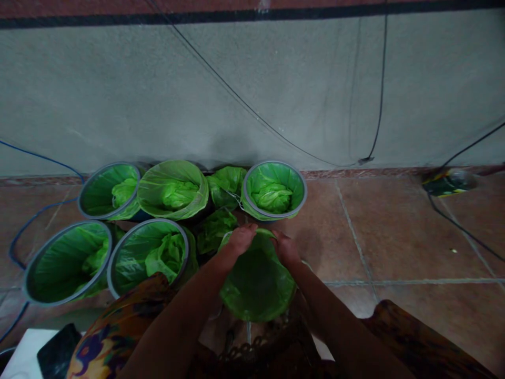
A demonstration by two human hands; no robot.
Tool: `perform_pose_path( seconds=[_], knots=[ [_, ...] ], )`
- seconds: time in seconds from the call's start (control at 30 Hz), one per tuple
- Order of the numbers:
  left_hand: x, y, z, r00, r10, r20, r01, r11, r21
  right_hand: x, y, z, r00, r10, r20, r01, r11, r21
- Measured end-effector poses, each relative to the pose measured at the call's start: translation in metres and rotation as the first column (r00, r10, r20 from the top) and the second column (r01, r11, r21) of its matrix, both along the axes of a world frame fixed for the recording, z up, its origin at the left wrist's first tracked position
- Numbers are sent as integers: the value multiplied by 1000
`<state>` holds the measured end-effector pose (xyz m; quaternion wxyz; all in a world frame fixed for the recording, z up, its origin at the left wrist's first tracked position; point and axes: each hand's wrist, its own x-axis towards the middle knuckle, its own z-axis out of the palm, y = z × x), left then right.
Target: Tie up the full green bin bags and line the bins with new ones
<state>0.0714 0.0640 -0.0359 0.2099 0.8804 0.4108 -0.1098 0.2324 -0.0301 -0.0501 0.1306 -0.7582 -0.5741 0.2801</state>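
Observation:
A bin lined with a thin green plastic bag, the bin liner (258, 289), stands in front of me between my forearms. Its mouth faces up toward me, and the liner is folded over the rim. On the far left part of that rim, my left hand (242, 239) is closed with its fingers over the liner's edge. A short gap to the right, my right hand (286, 248) grips the same far edge. What lies under the liner is mostly hidden by it.
Several lined bins stand to the left, including a grey-rimmed bin (274, 190) by the wall. Loose green bags (226, 184) lie among them. A blue cable (33, 215) runs at far left, a black cable (453, 231) at right near a dark package (450, 182).

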Motion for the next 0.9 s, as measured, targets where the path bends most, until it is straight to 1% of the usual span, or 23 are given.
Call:
perform_pose_path(
  seconds=[0.07,0.13,0.23,0.3,0.37,0.4,0.47,0.5,0.53,0.57,0.63,0.7,0.77,0.83,0.9],
  knots=[
    [-2,3,1,999,10,-39,-11,999,-35,0,-1,1,1000,-16,1,16,1000,-23],
    [-4,5,4,999,24,-27,-25,998,-56,-1,-6,0,998,-63,0,63,998,-21],
    [-10,6,10,992,56,114,-54,998,-25,-6,-26,-6,977,-214,8,215,977,-9],
    [-16,5,13,965,121,234,-125,992,0,-11,-46,-10,938,-343,48,344,938,-38],
    [-22,5,15,922,203,329,-211,977,-12,-16,-63,-11,892,-443,95,449,892,-55],
    [-24,4,15,901,232,366,-239,971,-27,-17,-68,-11,872,-478,107,484,875,-32],
    [-27,5,15,867,255,428,-261,964,-47,-17,-68,-6,860,-502,85,497,864,80],
    [-27,5,14,855,256,451,-264,964,-46,-15,-63,-3,874,-483,58,470,870,151],
    [-26,5,14,848,250,468,-262,964,-41,-13,-53,1,900,-435,33,419,882,216],
    [-23,4,13,847,238,475,-253,967,-33,-10,-42,5,933,-360,7,345,900,265],
    [-18,3,12,868,203,452,-219,976,-18,-5,-15,10,987,-157,-13,154,942,299],
    [-13,1,10,910,153,384,-161,987,-11,-3,10,11,999,43,-14,-37,961,273],
    [-11,0,7,947,116,300,-115,993,-21,-4,27,6,982,187,-29,-178,963,201],
    [-12,1,4,968,115,221,-106,993,-50,-4,33,0,966,256,-46,-250,963,101],
    [-16,2,3,980,126,151,-114,990,-86,-4,33,-6,963,267,-48,-266,964,28]
  ],
)
